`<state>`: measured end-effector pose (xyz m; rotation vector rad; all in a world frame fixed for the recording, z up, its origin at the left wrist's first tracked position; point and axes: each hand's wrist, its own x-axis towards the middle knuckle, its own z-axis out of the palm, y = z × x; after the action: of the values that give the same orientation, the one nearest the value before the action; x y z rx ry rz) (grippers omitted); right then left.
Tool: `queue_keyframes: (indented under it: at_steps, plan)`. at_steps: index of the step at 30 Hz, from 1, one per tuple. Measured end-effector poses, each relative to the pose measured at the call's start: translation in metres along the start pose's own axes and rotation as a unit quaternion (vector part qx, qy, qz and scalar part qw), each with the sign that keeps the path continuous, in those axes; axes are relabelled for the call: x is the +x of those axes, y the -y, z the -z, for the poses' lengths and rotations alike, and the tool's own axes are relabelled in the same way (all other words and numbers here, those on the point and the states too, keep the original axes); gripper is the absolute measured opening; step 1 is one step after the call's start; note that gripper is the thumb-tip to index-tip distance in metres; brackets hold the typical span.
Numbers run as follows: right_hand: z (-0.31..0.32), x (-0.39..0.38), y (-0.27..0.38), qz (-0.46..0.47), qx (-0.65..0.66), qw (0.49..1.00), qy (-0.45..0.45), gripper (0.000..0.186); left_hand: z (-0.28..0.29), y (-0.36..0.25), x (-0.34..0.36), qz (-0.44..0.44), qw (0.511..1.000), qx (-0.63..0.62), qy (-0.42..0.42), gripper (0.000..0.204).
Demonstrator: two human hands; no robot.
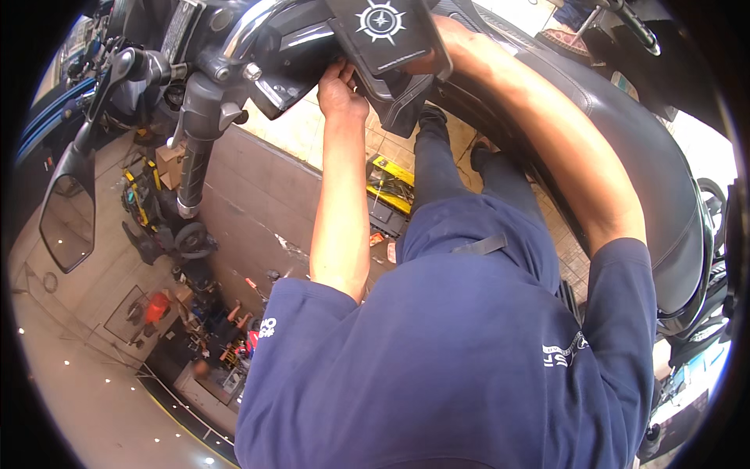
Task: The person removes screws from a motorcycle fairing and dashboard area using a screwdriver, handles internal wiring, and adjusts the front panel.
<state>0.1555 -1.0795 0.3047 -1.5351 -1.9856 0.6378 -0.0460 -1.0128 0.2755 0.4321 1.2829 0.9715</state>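
I am beside a motorcycle or scooter, both arms reaching in behind its handlebar. My left hand is raised to the underside of a glossy black body panel. Its fingers are bent close together, their tips in shadow, so what they pinch is hidden. A flat black piece with a white compass-like emblem covers most of my right hand. That hand's fingers are out of sight behind the piece. Below it, between my hands, is a dark plastic part of the vehicle.
The handlebar grip and a mirror stand at the left. The long black seat runs along my right. A yellow-edged tool tray lies low by my legs. Several people and parts are in the far background at lower left.
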Motion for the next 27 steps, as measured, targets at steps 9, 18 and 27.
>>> queue_keyframes:
  at_steps: [9,18,27]
  plan:
    - [-0.007,-0.018,-0.015,-0.079,0.051,0.992,-0.090,0.026,0.022,0.009,0.036,-0.003,0.997,-0.054,0.051,0.016]
    - [-0.065,-0.016,0.005,-0.094,0.041,0.913,-0.395,0.017,0.010,0.015,0.018,0.024,0.999,-0.028,0.004,0.021]
    - [-0.067,-0.013,0.032,-0.117,0.055,0.924,-0.360,0.018,-0.001,0.007,0.013,0.009,1.000,-0.011,-0.019,0.021]
